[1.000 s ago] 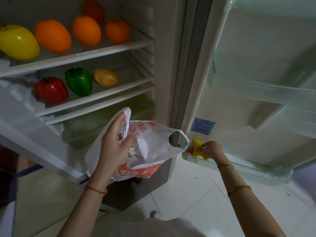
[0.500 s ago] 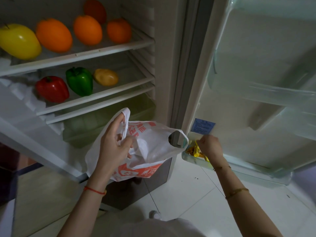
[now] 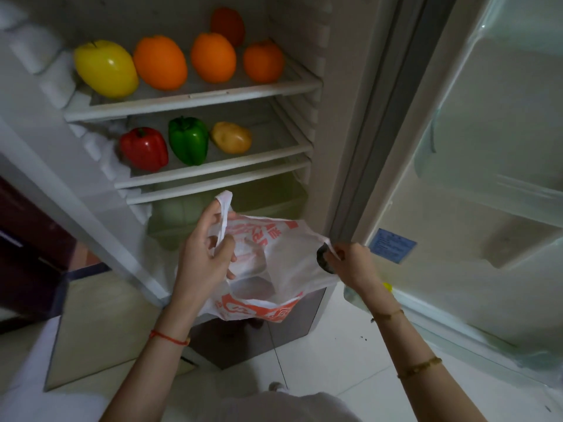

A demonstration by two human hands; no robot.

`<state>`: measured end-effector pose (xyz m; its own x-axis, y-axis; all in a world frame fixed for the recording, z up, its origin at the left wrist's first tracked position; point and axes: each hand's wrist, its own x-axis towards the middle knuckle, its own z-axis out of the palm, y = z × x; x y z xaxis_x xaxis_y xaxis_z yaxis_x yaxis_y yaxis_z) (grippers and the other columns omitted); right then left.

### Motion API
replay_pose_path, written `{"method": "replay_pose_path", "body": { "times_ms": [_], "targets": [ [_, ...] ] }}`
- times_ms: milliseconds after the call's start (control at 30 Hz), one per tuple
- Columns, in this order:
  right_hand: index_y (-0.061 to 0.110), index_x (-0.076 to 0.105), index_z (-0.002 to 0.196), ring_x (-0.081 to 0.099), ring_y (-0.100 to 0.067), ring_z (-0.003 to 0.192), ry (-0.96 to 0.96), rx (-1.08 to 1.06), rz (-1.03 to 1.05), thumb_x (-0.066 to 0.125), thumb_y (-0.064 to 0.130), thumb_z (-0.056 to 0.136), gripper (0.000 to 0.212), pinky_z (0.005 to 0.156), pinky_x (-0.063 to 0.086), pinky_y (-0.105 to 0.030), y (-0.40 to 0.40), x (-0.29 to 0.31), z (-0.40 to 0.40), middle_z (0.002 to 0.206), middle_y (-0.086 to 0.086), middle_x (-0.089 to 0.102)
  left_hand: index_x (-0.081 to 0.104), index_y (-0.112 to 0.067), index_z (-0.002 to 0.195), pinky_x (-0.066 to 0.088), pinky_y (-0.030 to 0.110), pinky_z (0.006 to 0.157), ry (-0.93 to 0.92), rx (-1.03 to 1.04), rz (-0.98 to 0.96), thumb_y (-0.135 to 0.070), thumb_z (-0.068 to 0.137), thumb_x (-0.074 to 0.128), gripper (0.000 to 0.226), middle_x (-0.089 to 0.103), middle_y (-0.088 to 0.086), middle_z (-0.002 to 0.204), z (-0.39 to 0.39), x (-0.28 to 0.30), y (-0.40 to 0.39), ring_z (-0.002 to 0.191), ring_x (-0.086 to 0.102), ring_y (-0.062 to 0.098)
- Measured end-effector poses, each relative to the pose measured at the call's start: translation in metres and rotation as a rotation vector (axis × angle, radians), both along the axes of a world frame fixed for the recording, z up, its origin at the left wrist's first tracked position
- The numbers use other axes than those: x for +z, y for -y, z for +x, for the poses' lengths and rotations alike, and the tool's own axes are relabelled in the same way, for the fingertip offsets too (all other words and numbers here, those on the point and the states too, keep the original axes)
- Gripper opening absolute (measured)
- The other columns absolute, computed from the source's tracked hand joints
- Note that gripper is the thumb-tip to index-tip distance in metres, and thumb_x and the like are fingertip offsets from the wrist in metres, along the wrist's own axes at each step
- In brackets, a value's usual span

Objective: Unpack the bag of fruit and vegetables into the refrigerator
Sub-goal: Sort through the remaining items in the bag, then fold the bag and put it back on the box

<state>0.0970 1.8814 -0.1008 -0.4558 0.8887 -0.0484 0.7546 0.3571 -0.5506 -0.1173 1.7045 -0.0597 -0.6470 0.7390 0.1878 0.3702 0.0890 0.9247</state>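
I hold a white plastic bag [image 3: 274,263] with orange print in front of the open refrigerator [image 3: 347,123]. My left hand [image 3: 204,254] grips its left handle. My right hand [image 3: 353,263] pinches the right handle, and the bag hangs spread between them. The upper shelf [image 3: 195,102] carries a yellow fruit [image 3: 105,68], three oranges [image 3: 160,62] and a red fruit [image 3: 228,25] behind. On the shelf below sit a red pepper [image 3: 143,149], a green pepper [image 3: 189,140] and a potato [image 3: 231,137]. A yellow item [image 3: 387,286] shows in the lowest door bin, mostly hidden by my right wrist.
The refrigerator door [image 3: 487,178] stands open at the right with clear door bins [image 3: 493,190]. A pale green crisper drawer [image 3: 231,205] sits under the lower shelf. Below is white tiled floor [image 3: 329,367]. Dark furniture [image 3: 27,245] is at the left.
My right hand has left the yellow item in the lowest door bin and moved left to take the bag's right handle. The view has shifted so the shelves sit more to the right.
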Motion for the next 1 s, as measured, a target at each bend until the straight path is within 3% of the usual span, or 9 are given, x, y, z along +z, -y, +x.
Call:
{"method": "replay_pose_path", "body": {
  "times_ms": [100,233,400,567,767,833,1000],
  "targets": [
    [0.013,0.058,0.071,0.066,-0.032,0.071,-0.018,0.127,0.001,0.061,0.025,0.093,0.025,0.062,0.046,-0.029,0.004,0.017,-0.019,0.075,-0.011,0.072,0.042,-0.038,0.145,0.06,0.033,0.052,0.0,0.066,0.052,0.0,0.094,0.056,0.065,0.069,-0.008,0.106,-0.005,0.004,0.012,0.066,0.068,0.015],
    [0.006,0.065,0.086,0.068,-0.027,0.072,-0.079,0.302,0.001,0.059,0.022,0.096,0.02,0.074,0.057,-0.039,0.013,0.039,-0.045,0.081,-0.007,0.073,0.043,-0.04,0.145,0.055,0.025,0.045,0.007,0.155,0.073,0.0,0.094,0.055,0.066,0.07,-0.01,0.102,-0.008,0.008,0.035,0.062,0.067,0.013],
    [0.004,0.062,0.076,0.061,-0.018,0.063,-0.123,0.506,0.019,0.06,0.025,0.095,0.029,0.066,0.047,-0.03,0.03,0.06,-0.077,0.072,-0.003,0.071,0.047,-0.042,0.14,0.053,0.027,0.04,-0.01,0.31,0.087,0.001,0.093,0.056,0.065,0.07,-0.015,0.1,-0.007,0.009,0.075,0.056,0.065,0.011],
    [0.016,0.065,0.08,0.063,-0.005,0.058,-0.179,0.711,-0.094,0.06,0.03,0.095,0.021,0.062,0.052,-0.024,0.062,0.07,-0.11,0.07,0.007,0.07,0.046,-0.043,0.14,0.056,0.033,0.041,-0.035,0.509,0.066,-0.003,0.093,0.058,0.063,0.074,-0.011,0.103,-0.001,0.009,0.124,0.054,0.066,0.013],
    [0.012,0.069,0.083,0.058,-0.001,0.051,-0.113,0.924,-0.195,0.061,0.028,0.094,0.021,0.058,0.049,-0.02,0.105,0.06,-0.155,0.065,0.006,0.07,0.048,-0.029,0.144,0.056,0.035,0.039,-0.048,0.745,-0.072,-0.011,0.094,0.059,0.055,0.074,0.009,0.087,0.003,0.002,0.188,0.052,0.066,0.015],
    [0.009,0.068,0.082,0.056,-0.001,0.049,-0.086,0.965,-0.232,0.061,0.027,0.094,0.023,0.059,0.049,-0.026,0.121,0.055,-0.171,0.064,0.006,0.069,0.052,-0.028,0.14,0.056,0.032,0.04,-0.029,0.774,-0.088,-0.014,0.095,0.06,0.048,0.074,0.006,0.089,0.001,-0.002,0.208,0.054,0.066,0.014],
    [0.005,0.067,0.08,0.056,0.0,0.044,0.003,1.015,-0.257,0.058,0.025,0.096,0.027,0.056,0.052,-0.022,0.163,0.036,-0.217,0.063,0.007,0.068,0.044,-0.029,0.146,0.054,0.023,0.042,0.012,0.844,-0.131,-0.016,0.099,0.056,0.05,0.073,-0.001,0.096,-0.019,-0.021,0.255,0.057,0.066,0.009]
  ]
}}
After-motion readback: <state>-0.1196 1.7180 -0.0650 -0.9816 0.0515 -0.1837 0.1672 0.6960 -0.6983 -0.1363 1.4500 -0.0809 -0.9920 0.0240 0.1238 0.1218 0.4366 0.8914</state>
